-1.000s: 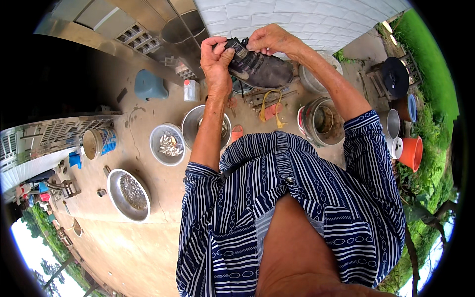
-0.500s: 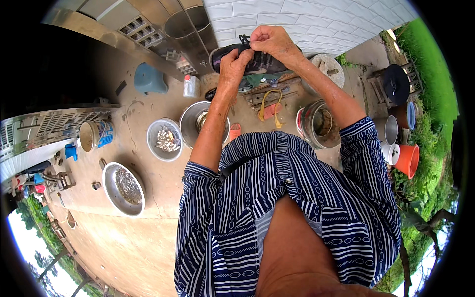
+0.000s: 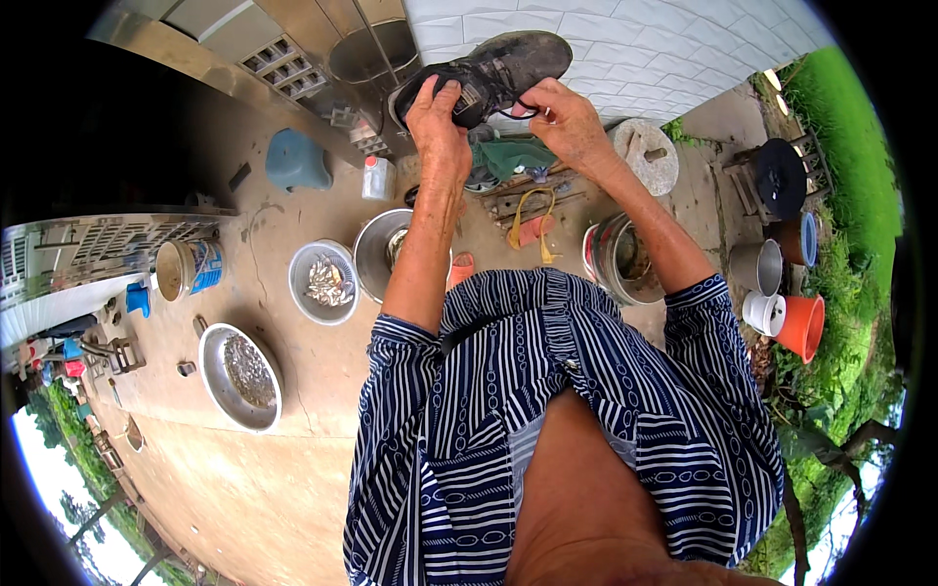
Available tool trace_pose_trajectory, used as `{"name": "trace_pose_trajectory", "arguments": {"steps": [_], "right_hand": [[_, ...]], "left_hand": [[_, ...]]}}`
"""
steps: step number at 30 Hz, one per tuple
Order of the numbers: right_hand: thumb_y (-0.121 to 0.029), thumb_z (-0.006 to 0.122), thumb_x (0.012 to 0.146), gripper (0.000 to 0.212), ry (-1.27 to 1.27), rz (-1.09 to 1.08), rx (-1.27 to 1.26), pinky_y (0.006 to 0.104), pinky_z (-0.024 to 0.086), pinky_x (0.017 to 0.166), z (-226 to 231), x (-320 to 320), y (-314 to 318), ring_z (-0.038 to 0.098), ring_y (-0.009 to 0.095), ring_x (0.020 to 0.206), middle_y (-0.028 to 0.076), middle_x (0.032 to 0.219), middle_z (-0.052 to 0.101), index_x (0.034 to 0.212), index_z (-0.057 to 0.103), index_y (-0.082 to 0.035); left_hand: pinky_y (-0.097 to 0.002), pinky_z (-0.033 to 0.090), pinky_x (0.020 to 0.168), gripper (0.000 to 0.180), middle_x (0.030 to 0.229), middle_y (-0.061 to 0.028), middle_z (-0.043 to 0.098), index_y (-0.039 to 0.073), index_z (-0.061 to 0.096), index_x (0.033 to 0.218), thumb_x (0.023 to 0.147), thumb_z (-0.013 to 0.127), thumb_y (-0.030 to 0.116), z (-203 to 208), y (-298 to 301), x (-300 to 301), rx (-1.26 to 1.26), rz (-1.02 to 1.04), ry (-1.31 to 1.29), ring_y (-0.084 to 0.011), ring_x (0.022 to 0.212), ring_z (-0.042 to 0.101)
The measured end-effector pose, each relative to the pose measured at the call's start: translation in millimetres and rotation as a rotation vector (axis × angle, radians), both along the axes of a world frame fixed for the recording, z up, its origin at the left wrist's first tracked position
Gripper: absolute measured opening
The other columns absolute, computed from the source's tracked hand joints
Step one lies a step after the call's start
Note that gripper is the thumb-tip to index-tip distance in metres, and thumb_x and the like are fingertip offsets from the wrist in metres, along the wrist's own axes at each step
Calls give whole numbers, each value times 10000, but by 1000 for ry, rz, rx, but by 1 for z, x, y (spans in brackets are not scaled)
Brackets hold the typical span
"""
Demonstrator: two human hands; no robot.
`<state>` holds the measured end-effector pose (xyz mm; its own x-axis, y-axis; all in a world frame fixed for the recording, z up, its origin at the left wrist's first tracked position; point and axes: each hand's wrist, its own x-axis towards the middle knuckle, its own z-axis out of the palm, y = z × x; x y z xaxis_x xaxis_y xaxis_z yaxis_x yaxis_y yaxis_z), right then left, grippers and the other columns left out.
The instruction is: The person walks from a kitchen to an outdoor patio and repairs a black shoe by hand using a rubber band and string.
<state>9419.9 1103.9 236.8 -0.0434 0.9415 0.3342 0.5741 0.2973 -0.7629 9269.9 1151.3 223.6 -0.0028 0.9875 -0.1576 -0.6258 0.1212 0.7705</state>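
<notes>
A worn black shoe (image 3: 531, 61) is held up at the far side of my reach, its toe toward the upper right against the white tiles. My left hand (image 3: 436, 125) is closed on its heel end, thumb and fingers around the collar. Just below the toe part, my right hand (image 3: 569, 124) pinches a dark shoelace (image 3: 520, 111) that runs out from the shoe. Beneath the shoe lies a dark green cloth (image 3: 518, 156) on the ground. The far side of the shoe is hidden from me.
Silver fish lie in a grey basin (image 3: 325, 311), beside a metal basin (image 3: 369, 269). A larger oval basin (image 3: 210, 366) stands lower left. Metal pots (image 3: 616, 256) sit by my right forearm. The white tiled wall (image 3: 674, 49) rises beyond my hands; a blue stool (image 3: 296, 159) is at left.
The shoe has been tilted, its toe now raised to the upper right. My right hand has moved down and right with the lace; my left has shifted slightly left toward the heel.
</notes>
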Motion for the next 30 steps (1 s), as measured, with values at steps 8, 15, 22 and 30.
{"name": "trace_pose_trajectory", "arguments": {"steps": [8,15,22,30], "right_hand": [[-93,503,786,207,982,404,-372,225,397,620,23,-6,-3,485,97,623,5,638,500,957,569,4],[-96,486,825,191,412,480,-457,198,424,527,37,7,-1,502,69,527,50,798,591,950,565,24],[-145,518,790,190,417,597,-377,255,414,811,26,42,-30,558,145,851,61,815,598,812,602,24],[-93,437,822,161,112,389,-669,173,385,483,38,23,-26,521,46,500,2,547,532,893,560,-16]], "left_hand": [[-284,463,719,174,880,-72,553,-15,493,953,781,476,6,-9,0,-1,96,-156,-250,-165,785,551],[-293,464,714,179,879,-76,549,-10,475,957,779,475,-9,-14,-6,9,77,-166,-232,-168,796,548],[-311,481,734,267,955,-83,528,-5,416,1064,799,448,12,-16,19,-5,64,-64,-357,-179,833,555],[-352,475,758,384,966,-93,534,-8,355,1150,790,490,-3,-11,5,13,60,-191,-241,-200,851,556]]}}
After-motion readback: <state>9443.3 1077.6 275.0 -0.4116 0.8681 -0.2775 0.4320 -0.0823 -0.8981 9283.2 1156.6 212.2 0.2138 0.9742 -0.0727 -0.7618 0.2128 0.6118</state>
